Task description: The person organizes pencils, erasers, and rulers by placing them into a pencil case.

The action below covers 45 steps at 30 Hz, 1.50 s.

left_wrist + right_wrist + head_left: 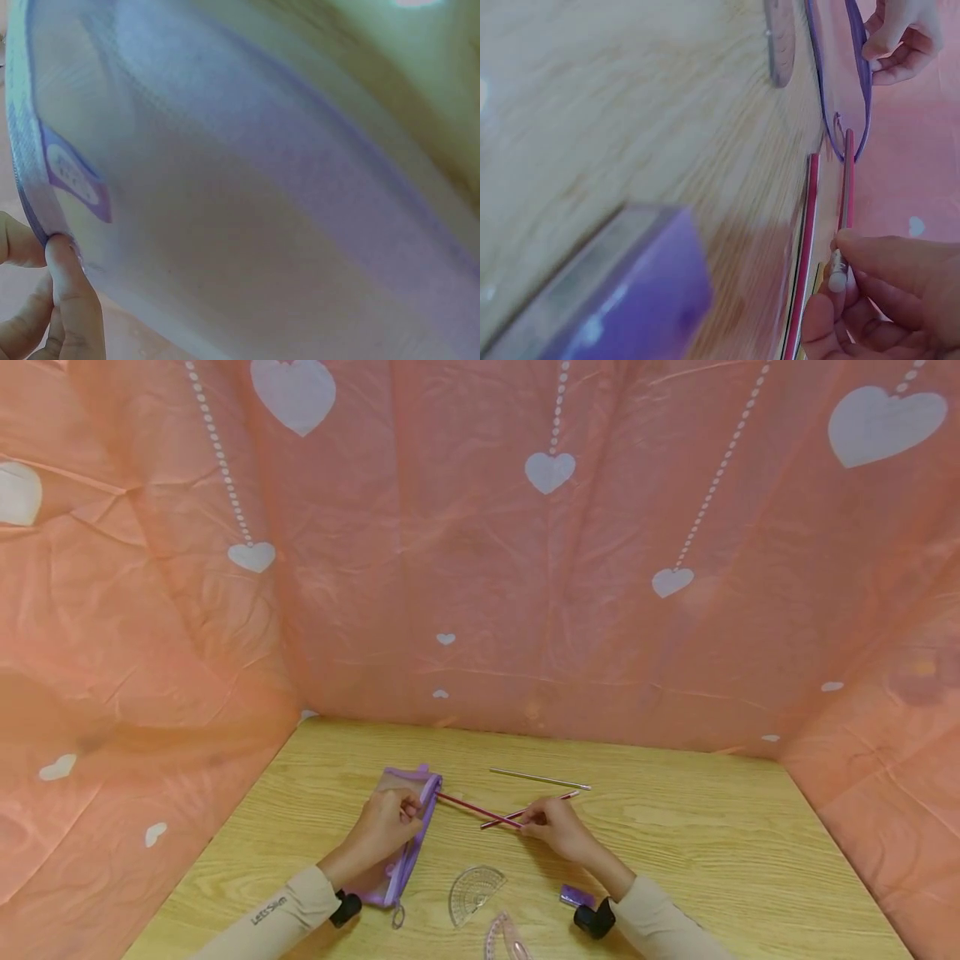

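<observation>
My left hand (386, 827) pinches the zipper edge of a purple see-through mesh pencil pouch (408, 864), and its mouth gapes in the right wrist view. In my right hand (558, 831) is a red pencil (476, 810), held between thumb and fingers near its white eraser end (838, 282). The pencil's far end reaches the mouth of the pouch (823, 94). Under it on the table, a second red pencil (491, 823) lies crossing it in the head view. Most of the left palm is out of the left wrist view, where thumb and fingertips (66, 262) grip the pouch edge.
Behind the right hand lies a thin silvery pencil (540, 777). A clear protractor (476, 893) and a pinkish clear drawing template (510, 939) lie nearer me. A small purple block (576, 896) sits by the right wrist. Orange cloth (480, 610) walls the wooden table (675, 827).
</observation>
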Motion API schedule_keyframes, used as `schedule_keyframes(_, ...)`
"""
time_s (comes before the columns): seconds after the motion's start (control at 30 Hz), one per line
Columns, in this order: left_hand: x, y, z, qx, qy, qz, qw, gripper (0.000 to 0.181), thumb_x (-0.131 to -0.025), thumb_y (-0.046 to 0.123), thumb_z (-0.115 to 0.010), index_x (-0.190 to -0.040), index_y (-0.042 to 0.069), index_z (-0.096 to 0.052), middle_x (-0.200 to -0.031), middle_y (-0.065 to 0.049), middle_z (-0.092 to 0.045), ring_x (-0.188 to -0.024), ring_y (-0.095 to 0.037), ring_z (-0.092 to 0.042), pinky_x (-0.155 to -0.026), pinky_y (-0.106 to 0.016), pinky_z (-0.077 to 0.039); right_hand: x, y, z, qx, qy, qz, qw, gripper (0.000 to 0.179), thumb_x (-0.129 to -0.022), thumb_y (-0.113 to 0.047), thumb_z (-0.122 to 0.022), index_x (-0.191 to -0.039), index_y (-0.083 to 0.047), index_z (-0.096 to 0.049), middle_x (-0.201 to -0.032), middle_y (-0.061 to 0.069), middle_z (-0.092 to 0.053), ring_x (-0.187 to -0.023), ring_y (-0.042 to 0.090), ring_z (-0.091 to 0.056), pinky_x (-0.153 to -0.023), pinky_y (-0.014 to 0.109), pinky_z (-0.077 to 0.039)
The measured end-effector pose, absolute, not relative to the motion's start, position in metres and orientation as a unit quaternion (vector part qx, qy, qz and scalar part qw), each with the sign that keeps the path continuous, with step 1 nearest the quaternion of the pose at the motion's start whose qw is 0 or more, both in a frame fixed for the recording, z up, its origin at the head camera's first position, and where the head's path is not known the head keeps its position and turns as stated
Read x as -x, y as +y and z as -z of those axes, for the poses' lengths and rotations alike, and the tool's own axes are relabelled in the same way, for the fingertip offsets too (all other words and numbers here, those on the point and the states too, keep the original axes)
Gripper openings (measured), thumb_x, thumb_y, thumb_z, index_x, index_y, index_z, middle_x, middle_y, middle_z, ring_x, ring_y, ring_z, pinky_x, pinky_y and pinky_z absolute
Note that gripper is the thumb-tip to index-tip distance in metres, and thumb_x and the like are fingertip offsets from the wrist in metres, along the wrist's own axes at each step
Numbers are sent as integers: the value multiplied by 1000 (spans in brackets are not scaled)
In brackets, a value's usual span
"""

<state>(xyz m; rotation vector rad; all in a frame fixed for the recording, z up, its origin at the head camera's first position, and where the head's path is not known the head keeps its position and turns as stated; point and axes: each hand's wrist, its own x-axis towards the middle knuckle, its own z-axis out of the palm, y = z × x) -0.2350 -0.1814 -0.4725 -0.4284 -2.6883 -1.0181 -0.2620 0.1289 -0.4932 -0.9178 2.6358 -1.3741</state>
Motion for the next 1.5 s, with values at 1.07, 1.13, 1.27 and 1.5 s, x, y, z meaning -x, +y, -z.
schedule_keyframes(1.07, 242, -185, 476, 157, -910, 364, 122, 15, -72, -6, -71, -84, 2, -69, -75, -2, -65, -68, -8, -59, -61, -22, -51, 272, 74, 486, 259, 838, 476, 58, 7, -88, 8, -66, -85, 10, -72, -76, 15, -70, -64, 11, -58, -56, 19, -45)
schedule_keyframes(1.13, 242, -184, 475, 156, -910, 366, 119, 15, -72, -6, -72, -85, 1, -69, -75, -2, -65, -68, -8, -60, -61, -22, -51, 273, 70, 486, 256, 839, 476, 56, 7, -87, 9, -66, -84, 10, -72, -75, 16, -70, -65, 14, -61, -56, 19, -45)
schedule_keyframes(1.27, 242, -182, 474, 151, -909, 370, 117, 14, -73, -6, -73, -85, 0, -69, -75, -3, -65, -68, -9, -60, -61, -22, -51, 274, 62, 487, 250, 837, 484, 57, 6, -86, 9, -67, -83, 11, -72, -74, 18, -70, -67, 27, -67, -55, 19, -46)
schedule_keyframes(1.5, 241, -180, 473, 140, -911, 371, 116, 12, -73, -5, -74, -84, 0, -69, -75, -3, -65, -68, -10, -60, -60, -23, -51, 273, 47, 486, 229, 826, 509, 70, 6, -85, 10, -67, -84, 13, -72, -74, 21, -70, -60, 19, -62, -52, 17, -43)
